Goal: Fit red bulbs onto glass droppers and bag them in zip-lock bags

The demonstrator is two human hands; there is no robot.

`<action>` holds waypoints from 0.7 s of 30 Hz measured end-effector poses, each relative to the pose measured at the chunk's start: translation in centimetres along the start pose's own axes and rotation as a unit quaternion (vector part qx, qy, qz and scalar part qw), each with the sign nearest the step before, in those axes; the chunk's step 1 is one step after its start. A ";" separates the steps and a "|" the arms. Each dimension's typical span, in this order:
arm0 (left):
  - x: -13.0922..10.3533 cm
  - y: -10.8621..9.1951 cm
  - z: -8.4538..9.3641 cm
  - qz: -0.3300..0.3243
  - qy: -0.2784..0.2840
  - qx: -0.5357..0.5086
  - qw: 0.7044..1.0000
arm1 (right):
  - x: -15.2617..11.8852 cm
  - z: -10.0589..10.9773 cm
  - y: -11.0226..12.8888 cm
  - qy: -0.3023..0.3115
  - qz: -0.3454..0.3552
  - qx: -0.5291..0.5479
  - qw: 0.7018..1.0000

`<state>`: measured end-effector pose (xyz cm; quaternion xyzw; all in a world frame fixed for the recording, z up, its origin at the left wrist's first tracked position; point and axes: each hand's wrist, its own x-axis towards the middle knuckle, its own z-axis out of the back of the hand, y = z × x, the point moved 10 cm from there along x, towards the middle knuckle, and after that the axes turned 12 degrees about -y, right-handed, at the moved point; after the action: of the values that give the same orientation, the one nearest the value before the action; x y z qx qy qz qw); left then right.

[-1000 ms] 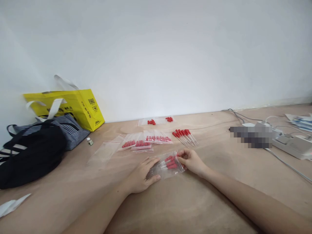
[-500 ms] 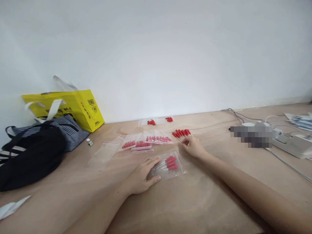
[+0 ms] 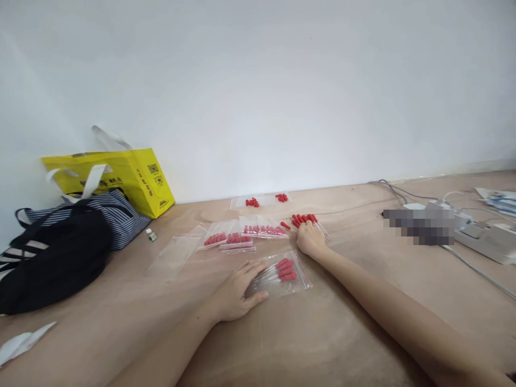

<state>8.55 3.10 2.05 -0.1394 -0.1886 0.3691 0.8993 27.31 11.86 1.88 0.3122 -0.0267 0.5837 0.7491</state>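
My left hand lies on a clear zip bag, its thumb and fingers apart, pressing the bag to the table. Inside the bag are several droppers with red rubber bulbs and clear stems. Farther right, my right hand is closed over a loose group of red-bulbed droppers; its fingertips are partly hidden among them. One dropper lies slightly apart, left of that hand. Behind my left hand, filled zip bags of red-bulbed droppers overlap in a row.
Flat transparent bags lie to the left. Red bulbs rest on clear plastic by the wall. A yellow bag, a striped bag and a black bag stand left. Power strips with cables lie right.
My right hand has shifted slightly forward and left, over the droppers, and one of these now lies apart from the group. My left hand stays on its bag.
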 end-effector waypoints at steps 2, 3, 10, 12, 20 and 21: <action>0.0 -0.1 0.1 0.000 -0.002 -0.002 1.000 | -0.4 0.6 0.1 -0.007 0.006 0.018 1.000; 0.0 -0.2 0.1 0.000 -0.002 -0.004 1.000 | -0.6 1.0 0.2 -0.010 0.014 0.035 0.999; 0.1 -0.2 0.2 -0.001 -0.009 -0.009 1.000 | -3.6 4.4 -1.0 0.008 0.014 0.404 0.915; 0.0 -0.1 0.1 0.002 -0.005 -0.007 1.000 | -5.0 3.6 -1.5 0.070 -0.041 0.505 0.860; 0.1 -0.1 0.3 -0.003 -0.018 -0.025 1.000 | -8.1 0.9 -2.0 0.157 -0.193 0.617 0.747; 0.1 -0.2 0.4 -0.004 -0.020 -0.024 0.999 | -8.2 0.8 -1.9 0.169 -0.193 0.617 0.744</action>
<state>8.54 3.08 2.50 -0.1530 -0.2164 0.3633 0.8932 26.65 4.20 -1.64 0.6014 0.5272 0.3585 0.4816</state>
